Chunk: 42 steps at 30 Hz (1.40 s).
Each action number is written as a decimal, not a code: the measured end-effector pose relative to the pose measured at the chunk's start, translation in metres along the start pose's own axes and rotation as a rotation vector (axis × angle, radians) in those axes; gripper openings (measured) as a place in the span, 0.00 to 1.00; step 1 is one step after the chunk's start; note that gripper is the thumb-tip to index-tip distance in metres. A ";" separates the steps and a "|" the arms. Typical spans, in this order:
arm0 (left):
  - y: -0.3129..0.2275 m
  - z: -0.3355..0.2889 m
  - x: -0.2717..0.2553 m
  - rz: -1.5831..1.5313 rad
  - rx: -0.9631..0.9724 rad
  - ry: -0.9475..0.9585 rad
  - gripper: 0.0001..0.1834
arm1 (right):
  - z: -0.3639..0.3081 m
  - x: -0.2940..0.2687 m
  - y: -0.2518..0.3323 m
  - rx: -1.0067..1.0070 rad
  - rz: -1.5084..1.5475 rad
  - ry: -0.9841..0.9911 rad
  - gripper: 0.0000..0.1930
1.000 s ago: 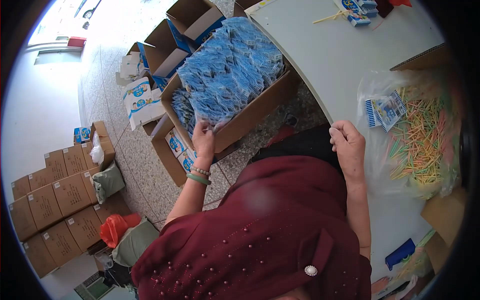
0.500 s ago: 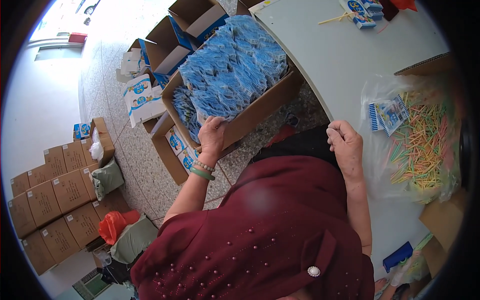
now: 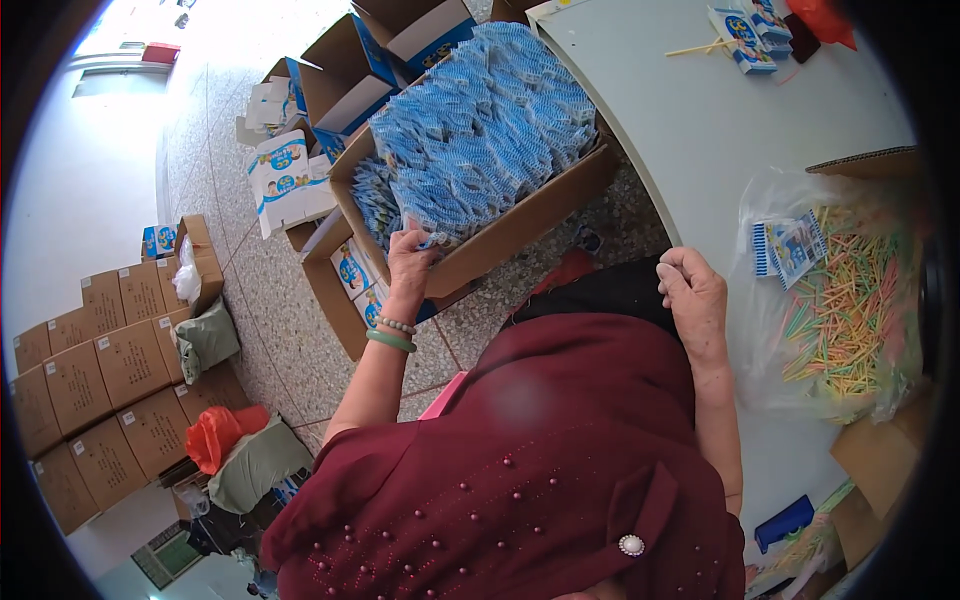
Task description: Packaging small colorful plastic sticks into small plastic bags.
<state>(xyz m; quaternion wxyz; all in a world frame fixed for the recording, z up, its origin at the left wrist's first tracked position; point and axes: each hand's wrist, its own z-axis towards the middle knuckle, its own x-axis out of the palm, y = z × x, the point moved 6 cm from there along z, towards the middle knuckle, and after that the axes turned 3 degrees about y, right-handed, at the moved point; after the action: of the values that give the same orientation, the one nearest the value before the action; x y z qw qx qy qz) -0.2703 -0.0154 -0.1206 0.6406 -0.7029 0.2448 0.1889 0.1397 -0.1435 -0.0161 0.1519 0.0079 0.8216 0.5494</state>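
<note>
My left hand (image 3: 410, 265), with a beaded bracelet and a green bangle (image 3: 390, 340) on its wrist, is at the near left end of an open cardboard box (image 3: 525, 225). Tightly packed rows of blue-and-white packets (image 3: 490, 130) fill that box. Its fingers are bent and closed on the edge of a packet (image 3: 432, 240); the fingertips are partly hidden. My right hand (image 3: 692, 295) hovers by the table edge, fingers curled in and thumb against them, with nothing visible in it. To its right, two packets (image 3: 790, 250) lie on a clear plastic bag of thin coloured sticks (image 3: 850, 310).
The pale table (image 3: 680, 130) bears small blue-and-white boxes (image 3: 745, 40) at its far end. Open cartons (image 3: 345, 75) stand on the speckled floor behind the packet box, and a lower carton (image 3: 335, 310) sits beside it. Stacked brown cartons (image 3: 130, 370) line the left.
My left hand has drawn slightly back and left along the box's near end, and a packet edge now shows at its fingers. My right hand stays nearly still. The whole view has shifted a little.
</note>
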 end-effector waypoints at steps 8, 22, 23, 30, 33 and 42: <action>-0.041 -0.019 0.004 -0.065 -0.012 -0.105 0.06 | 0.002 0.002 -0.002 0.004 0.022 -0.030 0.02; 0.014 0.000 -0.001 -0.339 -0.323 0.184 0.08 | -0.001 0.000 -0.004 -0.026 0.019 -0.004 0.03; 0.010 0.003 0.000 -0.001 -0.072 0.217 0.08 | -0.001 0.001 -0.003 -0.027 0.023 -0.001 0.03; 0.010 -0.005 0.010 -0.062 -0.167 0.107 0.05 | 0.001 0.001 -0.003 -0.027 -0.033 0.002 0.03; 0.005 -0.010 0.007 -0.210 -0.132 0.091 0.05 | 0.001 0.002 0.000 -0.042 0.000 -0.038 0.02; -0.005 -0.032 -0.031 0.257 0.029 -0.384 0.15 | 0.000 0.001 -0.003 -0.019 -0.033 0.008 0.03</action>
<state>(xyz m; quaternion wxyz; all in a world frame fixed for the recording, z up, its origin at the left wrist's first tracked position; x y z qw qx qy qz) -0.2940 -0.0437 -0.0950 0.6561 -0.6079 0.2086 0.3955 0.1394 -0.1449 -0.0190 0.1579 -0.0092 0.8170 0.5546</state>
